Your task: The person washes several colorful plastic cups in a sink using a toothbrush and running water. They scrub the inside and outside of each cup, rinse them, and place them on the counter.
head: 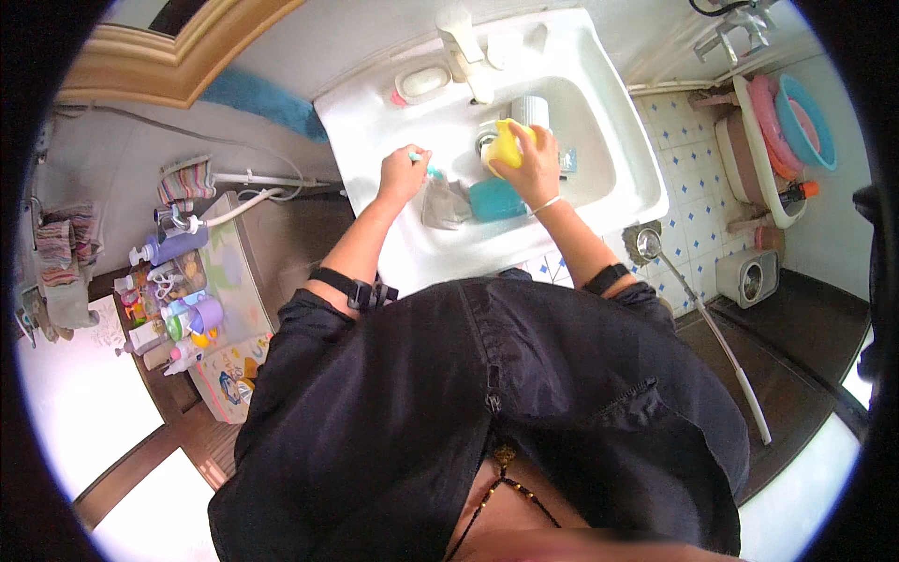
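Note:
My left hand (404,174) is closed around the handle of a light teal brush (434,171), over the left part of a white washbasin (635,168). My right hand (532,165) grips a yellow object (507,146), perhaps a cup, above the drain. Under and between my hands lie a grey cloth (444,204) and a teal container (496,199) in the bowl. Beyond my right hand a white ribbed cup (530,112) lies in the bowl, and a small flat clear item shows to its right.
A faucet (467,56) and a soap dish (421,84) sit at the basin's back. Left stands a cabinet crowded with bottles (175,242). On the right are stacked plastic basins (808,123) and a long-handled toilet brush (709,319). A framed mirror (189,49) hangs upper left.

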Demonstrator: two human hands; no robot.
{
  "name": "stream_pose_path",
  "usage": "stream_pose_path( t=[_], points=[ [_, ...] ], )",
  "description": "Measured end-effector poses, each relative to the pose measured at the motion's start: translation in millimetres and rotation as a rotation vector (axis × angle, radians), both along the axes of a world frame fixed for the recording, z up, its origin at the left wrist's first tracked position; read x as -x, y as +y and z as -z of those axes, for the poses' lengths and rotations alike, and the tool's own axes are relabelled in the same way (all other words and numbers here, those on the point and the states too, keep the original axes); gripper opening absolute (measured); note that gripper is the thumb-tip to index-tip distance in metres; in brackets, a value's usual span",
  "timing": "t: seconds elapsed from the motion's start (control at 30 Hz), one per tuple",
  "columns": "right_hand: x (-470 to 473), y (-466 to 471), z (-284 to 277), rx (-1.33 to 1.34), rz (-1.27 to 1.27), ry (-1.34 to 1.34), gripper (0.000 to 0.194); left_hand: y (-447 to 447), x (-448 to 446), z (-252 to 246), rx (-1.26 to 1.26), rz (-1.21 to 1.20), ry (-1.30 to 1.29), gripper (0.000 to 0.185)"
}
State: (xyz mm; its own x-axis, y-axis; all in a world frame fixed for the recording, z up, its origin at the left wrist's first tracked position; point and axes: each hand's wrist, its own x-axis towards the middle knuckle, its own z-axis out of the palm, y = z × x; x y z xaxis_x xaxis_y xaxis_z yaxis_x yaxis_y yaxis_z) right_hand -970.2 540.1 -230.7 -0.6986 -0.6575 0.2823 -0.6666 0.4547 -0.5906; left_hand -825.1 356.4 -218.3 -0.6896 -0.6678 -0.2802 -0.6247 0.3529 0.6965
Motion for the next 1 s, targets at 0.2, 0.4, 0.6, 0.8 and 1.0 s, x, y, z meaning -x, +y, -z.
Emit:
stream_pose_path(
  t=[0.2, 0.4, 0.6, 0.8, 1.0],
  points=[
    [-3.3, -15.6, 15.6, 0.693, 0.225, -1.402, 0.043, 12.7, 19.9, -17.1, -0.518, -0.336, 0.487, 0.019],
    [-12.9, -13.4, 8.8, 0.781, -0.169, -2.058, 0.049, 25.7, 27.8, -32.3, -0.404, -0.058, 0.341, 0.035],
    [-11.3, -20.8, -7.8, 0.766, -0.098, -2.06, 0.051, 18.6, 8.3, -37.5, -0.5, -0.171, 0.519, 0.041],
    [-14.4, -23.4, 14.8, 0.87, -0.117, -2.062, 0.05, 41.3, -16.7, -55.6, 0.413, 0.215, 0.51, 0.03],
    [-24.4, -36.8, 29.3, 0.821, -0.018, -1.959, 0.041, 47.2, 9.5, -25.6, 0.633, 0.63, -0.034, 0.045]
  ],
)
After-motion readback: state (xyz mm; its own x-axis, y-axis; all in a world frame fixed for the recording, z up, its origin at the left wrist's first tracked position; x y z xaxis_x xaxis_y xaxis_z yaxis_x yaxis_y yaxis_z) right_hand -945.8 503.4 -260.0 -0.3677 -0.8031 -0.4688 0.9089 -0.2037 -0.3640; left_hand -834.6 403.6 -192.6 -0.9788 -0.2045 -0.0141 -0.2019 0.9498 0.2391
